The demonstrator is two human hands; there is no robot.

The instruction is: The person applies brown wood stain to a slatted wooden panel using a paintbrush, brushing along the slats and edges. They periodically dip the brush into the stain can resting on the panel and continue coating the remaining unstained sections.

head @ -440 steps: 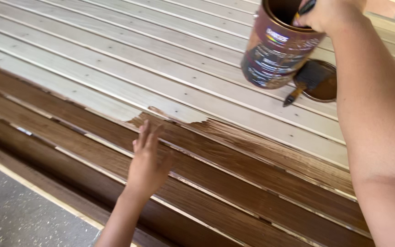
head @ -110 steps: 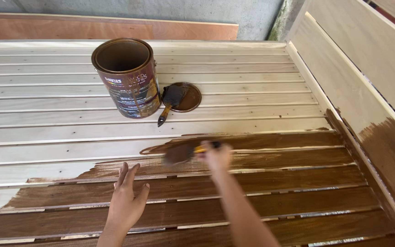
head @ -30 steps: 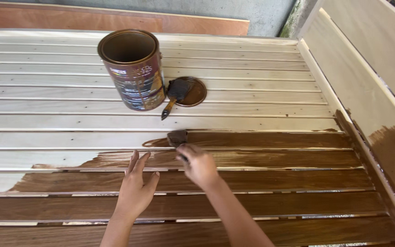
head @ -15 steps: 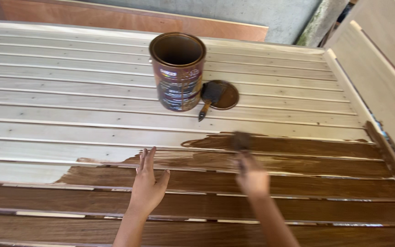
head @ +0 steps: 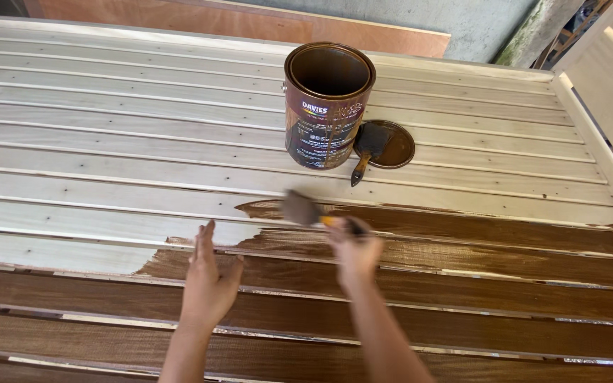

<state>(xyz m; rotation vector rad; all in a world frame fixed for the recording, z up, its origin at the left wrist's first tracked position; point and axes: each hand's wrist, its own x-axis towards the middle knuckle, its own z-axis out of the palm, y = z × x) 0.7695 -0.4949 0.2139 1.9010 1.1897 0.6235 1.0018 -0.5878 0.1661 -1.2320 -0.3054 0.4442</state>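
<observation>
A: Slats (head: 143, 135) run side to side across the whole view, pale bare wood at the far part, dark brown stain over the near rows.

B: And the edge between the two?

A: Ragged, stepping up from lower left toward the middle. Behind the slats lies an orange-brown board (head: 250, 21), then a grey wall (head: 477, 21). A slatted side panel (head: 611, 92) rises at right.

B: Containers?

A: A can (head: 328, 106) stands open on the bare slats, brown inside; how full, I cannot tell. Its round lid (head: 391, 144) lies just right of it, with a spare brush (head: 367, 149) resting across it.

B: The hands?

A: The right hand (head: 355, 248) is closed around the handle of a brush (head: 303, 211), bristles on the stain's front edge. The left hand (head: 207, 280) rests on a stained slat, fingers straight and close together, thumb out.
</observation>
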